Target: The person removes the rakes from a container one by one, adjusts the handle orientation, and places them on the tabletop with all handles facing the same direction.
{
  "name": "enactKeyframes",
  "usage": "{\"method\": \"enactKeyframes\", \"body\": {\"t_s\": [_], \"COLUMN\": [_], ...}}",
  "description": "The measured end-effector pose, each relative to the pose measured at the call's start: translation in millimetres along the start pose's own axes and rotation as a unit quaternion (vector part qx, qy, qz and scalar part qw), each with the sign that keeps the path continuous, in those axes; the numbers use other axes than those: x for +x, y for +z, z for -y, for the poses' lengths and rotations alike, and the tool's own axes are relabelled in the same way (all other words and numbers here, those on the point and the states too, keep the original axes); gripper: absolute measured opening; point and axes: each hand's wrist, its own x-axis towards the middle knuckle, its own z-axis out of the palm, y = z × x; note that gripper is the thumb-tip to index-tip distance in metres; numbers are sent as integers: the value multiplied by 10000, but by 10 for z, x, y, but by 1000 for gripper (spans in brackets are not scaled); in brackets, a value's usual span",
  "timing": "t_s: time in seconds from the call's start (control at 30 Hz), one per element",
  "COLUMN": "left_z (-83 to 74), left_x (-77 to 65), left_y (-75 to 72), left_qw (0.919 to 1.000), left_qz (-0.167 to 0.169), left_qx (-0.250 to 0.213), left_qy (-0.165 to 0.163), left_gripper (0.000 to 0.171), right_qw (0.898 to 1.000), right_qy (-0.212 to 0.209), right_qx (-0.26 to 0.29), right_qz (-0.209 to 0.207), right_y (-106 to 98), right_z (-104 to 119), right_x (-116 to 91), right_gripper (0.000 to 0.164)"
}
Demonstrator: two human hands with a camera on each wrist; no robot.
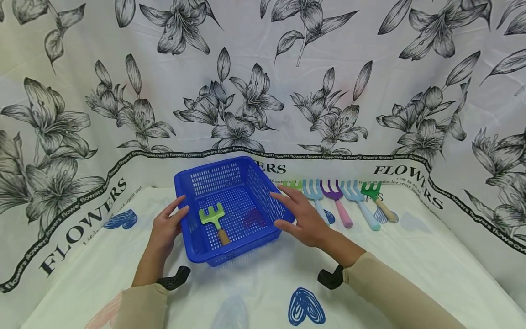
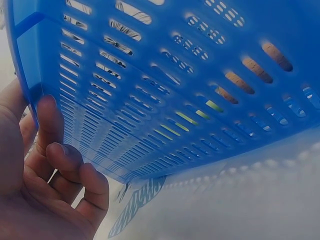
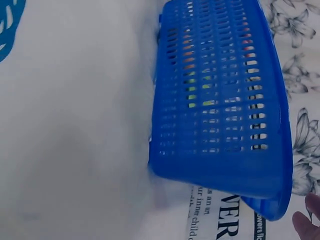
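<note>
A blue perforated plastic basket (image 1: 242,254) sits on the cloth in front of me, turned a little. Inside it lies a small garden fork (image 1: 212,215) with a light green head and a wooden handle. My left hand (image 1: 163,228) holds the basket's left rim; the left wrist view shows its fingers (image 2: 66,159) bent under the edge. Beside the right rim is my right hand (image 1: 304,221), its fingers spread and loosely bent. In the right wrist view its fingertips (image 3: 305,225) appear apart from the rim.
Right of the basket several garden forks lie in a row: one with a light green head (image 1: 292,184), two light blue ones, a purple fork with a pink handle (image 1: 343,214), and a green one with a wooden handle (image 1: 385,210). A flower-printed curtain (image 1: 263,41) stands behind.
</note>
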Motion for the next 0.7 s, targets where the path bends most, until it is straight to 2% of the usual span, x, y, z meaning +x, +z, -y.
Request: {"method": "enactKeyframes", "body": {"t_s": [0.13, 0.3, 0.5, 0.7], "left_z": [-7, -36, -42, -32], "left_x": [0, -28, -32, -39], "left_y": [4, 18, 26, 22], "left_qw": [10000, 9999, 10000, 9999], "left_qz": [-33, -53, -28, -19], "left_qx": [42, 87, 54, 80], "left_qy": [-41, -18, 40, 79], "left_gripper": [70, 62, 63, 63], "right_qw": [9997, 9983, 9959, 9921], "right_qy": [62, 221, 514, 551], "right_qx": [201, 379, 359, 664], "right_qz": [135, 375, 653, 909], "right_y": [25, 72, 123, 156], "right_z": [56, 143, 244, 325], "right_x": [64, 132, 193, 288], "right_gripper": [73, 63, 62, 64]}}
